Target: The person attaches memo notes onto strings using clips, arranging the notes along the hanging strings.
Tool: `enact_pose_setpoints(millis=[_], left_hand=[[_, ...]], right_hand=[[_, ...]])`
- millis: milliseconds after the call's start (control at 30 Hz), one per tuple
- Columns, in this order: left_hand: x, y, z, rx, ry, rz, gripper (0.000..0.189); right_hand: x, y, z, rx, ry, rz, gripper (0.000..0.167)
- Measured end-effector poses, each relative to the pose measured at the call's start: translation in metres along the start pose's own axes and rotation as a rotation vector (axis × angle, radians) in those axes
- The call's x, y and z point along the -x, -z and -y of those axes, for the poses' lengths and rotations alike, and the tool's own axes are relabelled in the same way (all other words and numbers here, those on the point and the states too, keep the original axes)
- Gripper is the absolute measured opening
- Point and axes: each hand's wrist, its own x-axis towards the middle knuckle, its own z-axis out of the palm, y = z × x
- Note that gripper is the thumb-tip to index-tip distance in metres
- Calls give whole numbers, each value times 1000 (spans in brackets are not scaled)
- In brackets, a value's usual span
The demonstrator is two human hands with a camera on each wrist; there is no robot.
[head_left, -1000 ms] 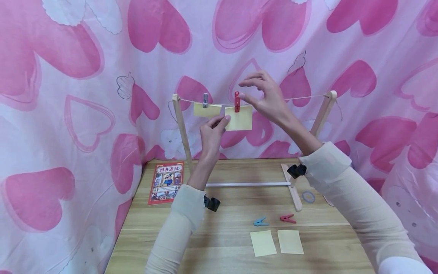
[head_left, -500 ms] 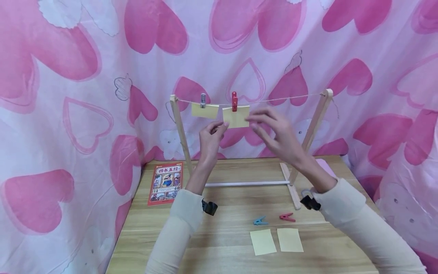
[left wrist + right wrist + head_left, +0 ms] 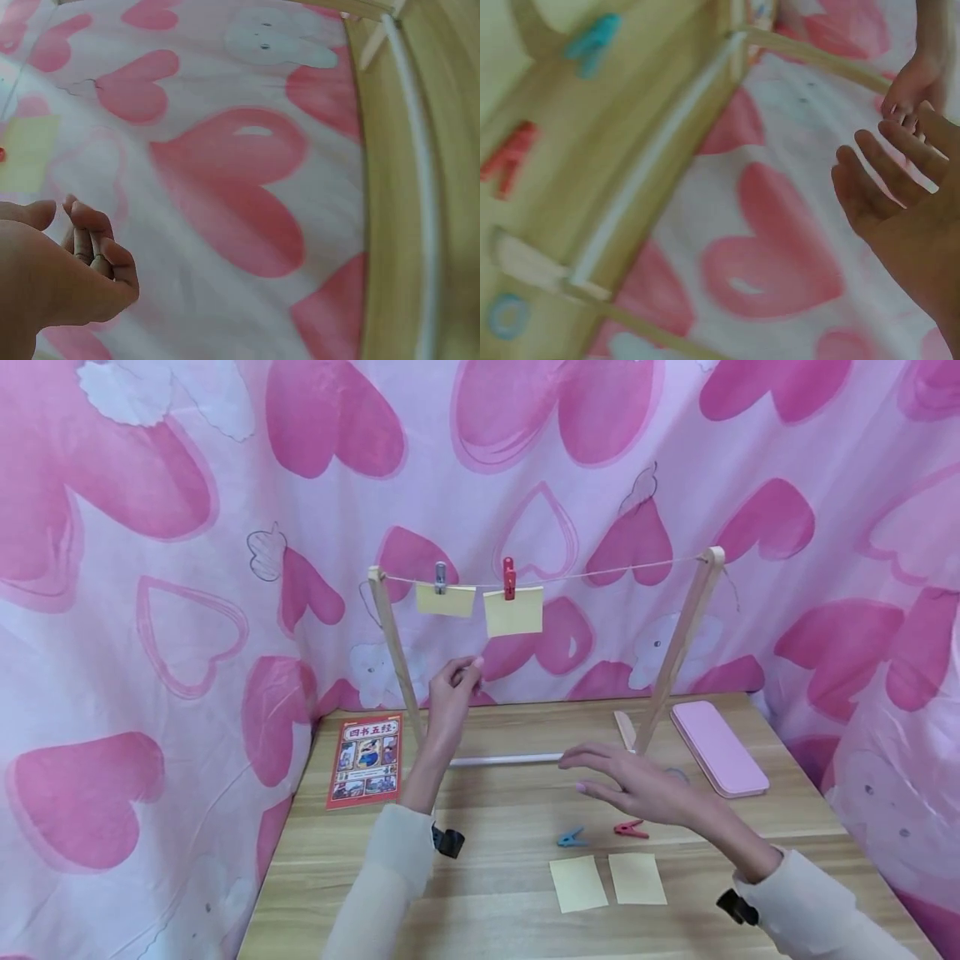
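Observation:
Two yellow paper notes hang from a string between wooden posts: the left note [image 3: 446, 602] under a grey clothespin [image 3: 440, 578], the right note [image 3: 514, 613] under a red clothespin [image 3: 509, 579]. My left hand [image 3: 453, 693] is just below the right note, apart from it, fingers loosely bent with nothing between them. My right hand [image 3: 637, 781] hovers over the table, fingers spread and holding nothing. Beneath it lie a blue clothespin [image 3: 572, 837] and a pinkish-red clothespin [image 3: 632, 829]. Two more notes, one on the left [image 3: 578, 884] and one on the right [image 3: 637, 878], lie flat nearer me.
The frame's left post [image 3: 395, 647] and right post [image 3: 681, 647] rise from the table, joined low down by a white rod [image 3: 510, 760]. A red booklet [image 3: 364, 762] lies at the left, a pink case [image 3: 718, 748] at the right. A tape ring [image 3: 508, 316] sits near the right foot.
My right hand has come down from the red clothespin, past the note, to above the table. The left hand has let go of the right note and dropped slightly. The note hangs by its clothespin.

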Motion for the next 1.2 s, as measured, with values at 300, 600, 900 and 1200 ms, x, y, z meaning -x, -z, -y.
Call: enact_pose_setpoints(millis=[300, 600, 900, 1200], left_hand=[[69, 20, 102, -440, 3, 94, 38], [149, 13, 183, -445, 142, 269, 51], [192, -8, 238, -717, -267, 215, 60], [193, -11, 241, -890, -327, 233, 74]], right_hand=[[37, -37, -36, 34, -75, -105, 61], [57, -83, -46, -6, -63, -149, 67], [68, -125, -60, 58, -175, -57, 46], [70, -155, -75, 283, -86, -111, 52]])
